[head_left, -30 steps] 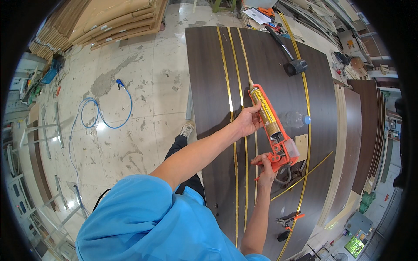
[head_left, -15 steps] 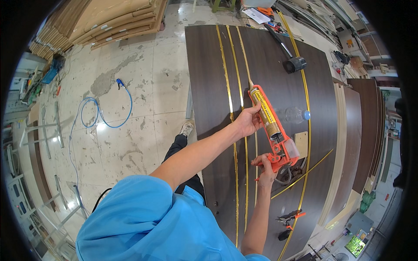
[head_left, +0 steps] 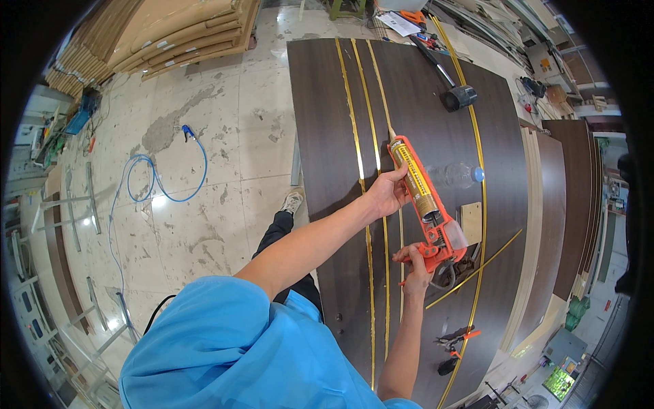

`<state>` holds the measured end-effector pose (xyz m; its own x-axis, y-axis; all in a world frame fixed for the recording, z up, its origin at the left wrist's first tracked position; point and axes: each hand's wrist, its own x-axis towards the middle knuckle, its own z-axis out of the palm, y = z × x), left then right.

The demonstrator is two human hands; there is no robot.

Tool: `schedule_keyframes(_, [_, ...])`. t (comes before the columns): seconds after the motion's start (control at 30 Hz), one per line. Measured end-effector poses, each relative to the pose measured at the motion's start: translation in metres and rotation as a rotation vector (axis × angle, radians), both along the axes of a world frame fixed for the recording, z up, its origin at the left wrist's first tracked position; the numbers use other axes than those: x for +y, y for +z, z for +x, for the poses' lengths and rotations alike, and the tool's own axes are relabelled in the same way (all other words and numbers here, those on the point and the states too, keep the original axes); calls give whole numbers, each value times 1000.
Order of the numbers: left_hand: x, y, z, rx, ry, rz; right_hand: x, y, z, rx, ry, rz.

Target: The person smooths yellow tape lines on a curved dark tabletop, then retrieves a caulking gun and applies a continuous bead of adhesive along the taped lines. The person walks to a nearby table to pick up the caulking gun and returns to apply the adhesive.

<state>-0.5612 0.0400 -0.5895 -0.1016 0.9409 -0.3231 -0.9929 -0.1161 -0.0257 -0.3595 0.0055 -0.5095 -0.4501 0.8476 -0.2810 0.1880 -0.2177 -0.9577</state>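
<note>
The left hand (head_left: pixel 387 194) was closed around the barrel of the orange caulking gun (head_left: pixel 422 201); the right hand (head_left: pixel 414 260) gripped its trigger. The nozzle met a gold strip (head_left: pixel 371 109) mid-panel on the dark wood panel (head_left: pixel 320 123), well clear of its edges. A mallet (head_left: pixel 455 88) and plastic bottle (head_left: pixel 455 174) lay beside it.

blue short-sleeved shirt (head_left: pixel 225 347), dark trousers (head_left: pixel 286 238), light shoe (head_left: pixel 293 202), bare forearms

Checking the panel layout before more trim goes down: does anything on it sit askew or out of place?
Yes. One thin gold metal strip lies loose and diagonal across the dark brown wood panel, crossing the lengthwise gold strips, beside the orange caulking gun. A clear plastic bottle also lies on its side there.
</note>
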Motion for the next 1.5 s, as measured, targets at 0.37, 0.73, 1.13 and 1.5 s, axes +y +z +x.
schedule_keyframes(0.37, [-5,1,10,-16,-3,-8,-5,3,10,-11,-13,-18])
schedule_keyframes(0.73, [-8,0,18,-12,-3,-8,-7,6,16,-14,2,2])
schedule_keyframes(1.13, [-12,-6,34,-38,10,14,-12,4,31,-35,-7,4])
schedule_keyframes(1.5, [-15,-10,37,-55,-15,47,-17,9,36,-62,-23,7])
